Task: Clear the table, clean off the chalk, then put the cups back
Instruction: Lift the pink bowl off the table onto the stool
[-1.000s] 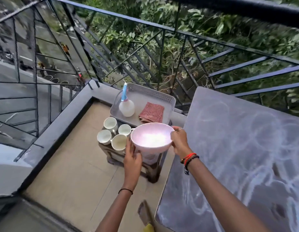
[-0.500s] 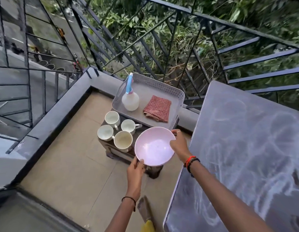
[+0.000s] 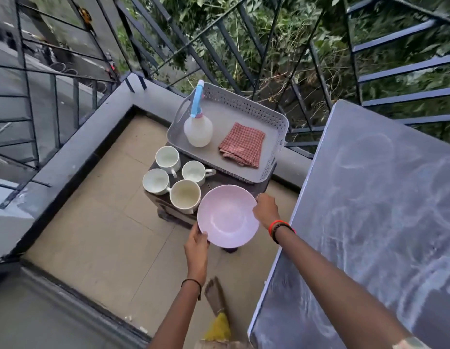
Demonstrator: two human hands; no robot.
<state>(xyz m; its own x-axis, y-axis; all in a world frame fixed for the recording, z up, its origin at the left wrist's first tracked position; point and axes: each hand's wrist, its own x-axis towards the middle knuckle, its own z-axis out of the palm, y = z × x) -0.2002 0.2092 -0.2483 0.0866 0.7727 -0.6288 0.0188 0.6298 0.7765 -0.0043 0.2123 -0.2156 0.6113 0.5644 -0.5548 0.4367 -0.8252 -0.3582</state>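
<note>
— Where is the bowl now?
— The pink bowl (image 3: pixel 227 216) is at the near corner of the dark stool (image 3: pixel 166 210). My left hand (image 3: pixel 197 241) grips its rim at 7 o'clock and my right hand (image 3: pixel 266 210) grips it at 2 o'clock. Inside I see only the bare pink bottom.
— And the cups?
— Four cups (image 3: pixel 185 195) stand mouth up at 10 o'clock from the bowl. At 12 o'clock the grey tray (image 3: pixel 274 157) holds a spray bottle (image 3: pixel 198 129) and a checked cloth (image 3: pixel 241 144). The chalky table (image 3: pixel 370 197) is at 3 o'clock.

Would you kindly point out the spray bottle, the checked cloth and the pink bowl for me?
spray bottle (image 3: pixel 198 132), head view, on its round white body.
checked cloth (image 3: pixel 242 144), head view, middle of the folded fabric.
pink bowl (image 3: pixel 227 217), head view, centre of its inside.
</note>
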